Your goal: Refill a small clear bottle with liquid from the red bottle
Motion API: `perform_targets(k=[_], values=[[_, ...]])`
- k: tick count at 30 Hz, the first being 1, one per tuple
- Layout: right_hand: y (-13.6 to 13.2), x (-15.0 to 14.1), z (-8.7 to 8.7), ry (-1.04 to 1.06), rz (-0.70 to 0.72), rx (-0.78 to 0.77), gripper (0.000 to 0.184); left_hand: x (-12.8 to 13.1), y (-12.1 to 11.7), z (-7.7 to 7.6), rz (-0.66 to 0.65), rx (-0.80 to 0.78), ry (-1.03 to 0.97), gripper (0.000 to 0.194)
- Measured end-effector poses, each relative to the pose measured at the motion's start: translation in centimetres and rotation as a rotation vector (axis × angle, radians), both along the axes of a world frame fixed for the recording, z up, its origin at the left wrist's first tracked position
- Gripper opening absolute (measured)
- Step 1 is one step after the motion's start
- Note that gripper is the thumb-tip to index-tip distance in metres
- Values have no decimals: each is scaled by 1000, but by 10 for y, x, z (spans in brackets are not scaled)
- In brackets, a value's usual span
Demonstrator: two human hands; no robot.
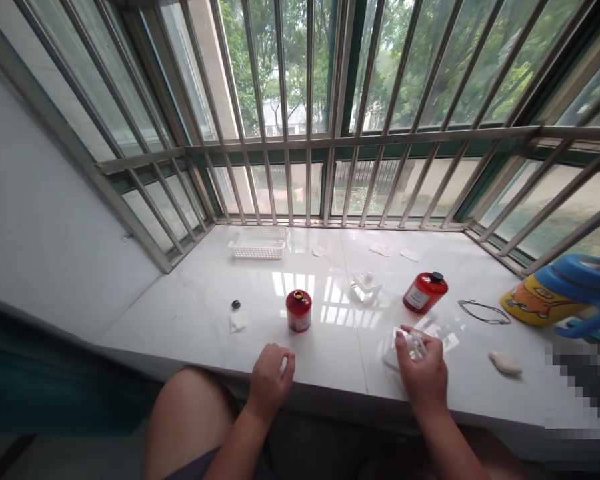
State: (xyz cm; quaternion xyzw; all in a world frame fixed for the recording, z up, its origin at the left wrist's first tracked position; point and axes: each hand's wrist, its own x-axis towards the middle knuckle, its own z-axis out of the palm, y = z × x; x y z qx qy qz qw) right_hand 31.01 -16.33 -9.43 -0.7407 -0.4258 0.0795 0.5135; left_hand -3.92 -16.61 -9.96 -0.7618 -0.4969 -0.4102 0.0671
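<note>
My right hand [425, 373] is closed around the top of a small clear glass bottle [391, 357] near the front edge of the white ledge. The fingers cover much of it. Loosely curled, my left hand [271, 375] hovers at the front edge, and nothing shows in its fingers. Just beyond it stands an uncapped red bottle [299, 312]. A black cap [236, 305] lies to the left, by a crumpled white tissue [237, 322]. Behind my right hand is another red bottle [425, 292], black-capped. A second clear glass bottle [366, 288] stands to its left.
A white perforated basket [258, 245] sits at the back left, with thin white scraps [380, 249] along the back. On the right are a wire loop [483, 312], a pale flat oval object [506, 363] and a blue-yellow mug [545, 293]. Metal bars [325, 143] line the window.
</note>
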Motion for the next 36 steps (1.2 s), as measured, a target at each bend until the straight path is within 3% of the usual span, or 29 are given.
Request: perform_targets(k=[6, 21, 36], values=[[-1, 1, 3, 25, 33, 5, 60, 12, 3, -7, 36, 57, 147, 40], [-4, 2, 4, -36, 167, -5, 61, 10, 3, -15, 62, 41, 246, 44], [2, 4, -2, -107, 208, 40, 62, 14, 12, -8, 164, -224, 164, 41]])
